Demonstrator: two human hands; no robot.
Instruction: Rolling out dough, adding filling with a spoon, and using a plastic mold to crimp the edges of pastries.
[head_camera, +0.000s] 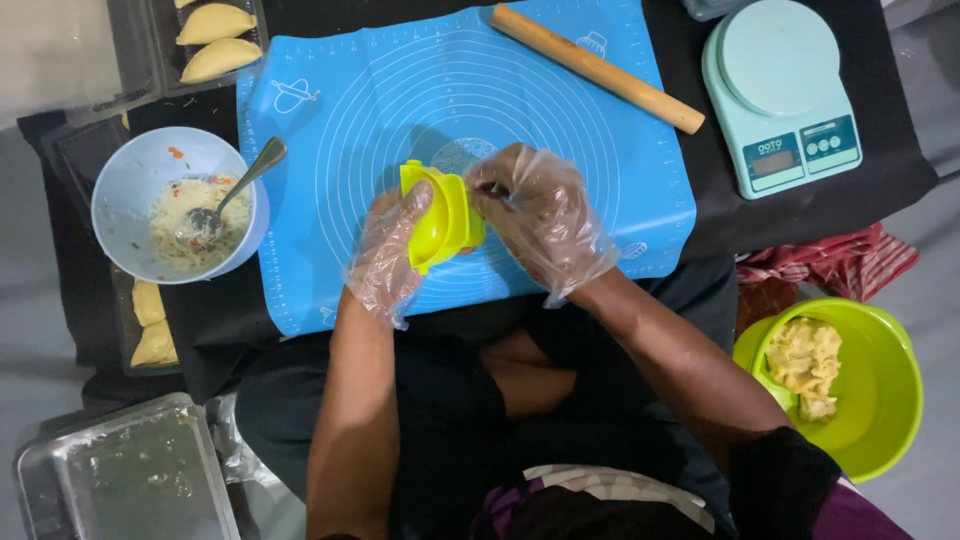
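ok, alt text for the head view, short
Seen from above, a person's gloved left hand and right hand clasp a folded yellow dumpling press over a blue baking mat. A white bowl of filling with a spoon sits at left; a rolling pin, kitchen scale and green bowl of dough lie at right.

Yellow press mould (445, 215) contents hidden by both gloved hands; tray (215, 40) of pastries above the blue mat (350, 130) cut off by frame edge.
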